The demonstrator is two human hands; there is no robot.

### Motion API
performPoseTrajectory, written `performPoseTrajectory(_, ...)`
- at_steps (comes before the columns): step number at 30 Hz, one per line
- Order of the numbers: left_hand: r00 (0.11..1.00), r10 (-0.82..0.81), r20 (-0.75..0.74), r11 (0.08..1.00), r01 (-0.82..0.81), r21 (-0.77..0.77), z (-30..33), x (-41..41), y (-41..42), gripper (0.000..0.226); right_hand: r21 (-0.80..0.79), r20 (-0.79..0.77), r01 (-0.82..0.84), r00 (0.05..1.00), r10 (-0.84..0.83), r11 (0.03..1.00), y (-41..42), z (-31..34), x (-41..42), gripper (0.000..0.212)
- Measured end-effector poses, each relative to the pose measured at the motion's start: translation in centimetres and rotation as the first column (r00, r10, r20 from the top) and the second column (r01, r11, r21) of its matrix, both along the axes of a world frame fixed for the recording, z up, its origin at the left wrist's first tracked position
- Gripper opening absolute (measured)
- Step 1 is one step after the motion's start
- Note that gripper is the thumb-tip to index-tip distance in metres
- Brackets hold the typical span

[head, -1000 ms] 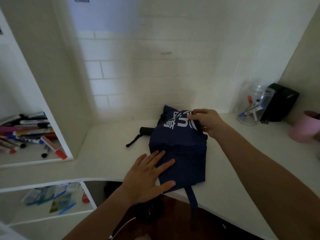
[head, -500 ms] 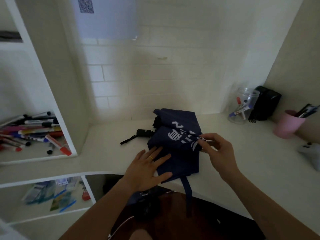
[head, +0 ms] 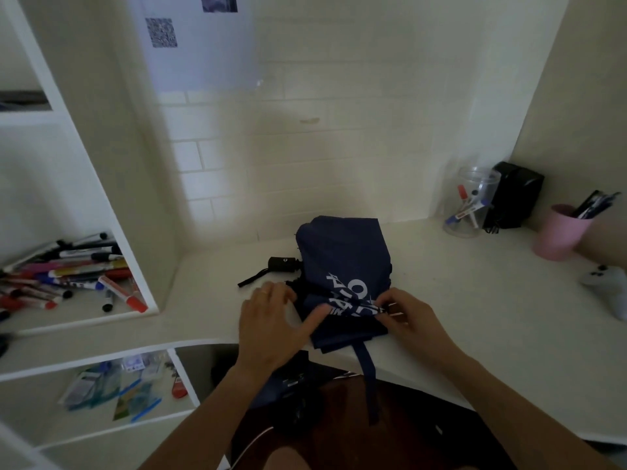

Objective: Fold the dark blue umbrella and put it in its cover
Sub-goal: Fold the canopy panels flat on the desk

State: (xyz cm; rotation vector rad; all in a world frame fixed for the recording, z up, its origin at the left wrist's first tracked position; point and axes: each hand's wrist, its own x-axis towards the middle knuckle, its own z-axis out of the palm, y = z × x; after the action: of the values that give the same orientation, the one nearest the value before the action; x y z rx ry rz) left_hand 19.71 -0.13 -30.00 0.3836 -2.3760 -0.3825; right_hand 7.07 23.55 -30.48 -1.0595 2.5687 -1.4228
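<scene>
While the umbrella (head: 342, 266) lay near the desk's (head: 475, 300) front edge, its light, limp, slippery cloth looked best gathered at the ribs, where the right hand (head: 407, 317) pinched a fold and the left hand (head: 271, 320) pressed beside it.

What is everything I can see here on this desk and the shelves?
Umbrella: one, dark blue with white lettering, half folded on the white desk; its strap hangs over the front edge.
Umbrella handle: one, black, left of the fabric.
Clear jar: one, holding markers, back right.
Black box: one, beside the jar.
Pink cup: one, with pens, far right.
Markers: many, mixed colours, piled in the left shelf.
Paper with QR code: one, on the wall.
Left hand: rests on the fabric.
Right hand: pinches the fabric's edge.
</scene>
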Motion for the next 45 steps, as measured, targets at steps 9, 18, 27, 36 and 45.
performPoseTrajectory(9,0.973,-0.232,-0.014,0.252,0.074,0.965,6.7,-4.1,1.9,0.055,-0.094,0.193,-0.024,0.980,0.042,0.995,0.5,0.4,0.6,0.052)
performPoseTrajectory(18,0.952,-0.307,-0.011,0.271,0.099,0.958,2.9,-1.6,2.4,0.019,-0.244,0.609,0.201,0.793,-0.012,0.949,-0.1,1.5,-0.7,0.052)
performPoseTrajectory(27,0.963,-0.247,-0.106,0.249,0.169,0.954,2.3,-1.8,3.1,0.012,-0.167,0.392,0.054,0.920,0.016,0.984,0.1,0.9,0.3,0.023)
performPoseTrajectory(36,0.961,-0.269,-0.061,0.304,0.145,0.942,0.6,-1.4,2.7,0.018,-0.256,0.510,0.138,0.860,0.013,0.957,0.9,1.4,0.0,0.026)
performPoseTrajectory(45,0.935,-0.354,0.005,0.305,0.111,0.946,1.4,-2.6,1.5,0.020,-0.248,0.626,0.314,0.774,-0.095,0.917,0.0,2.1,1.8,0.019)
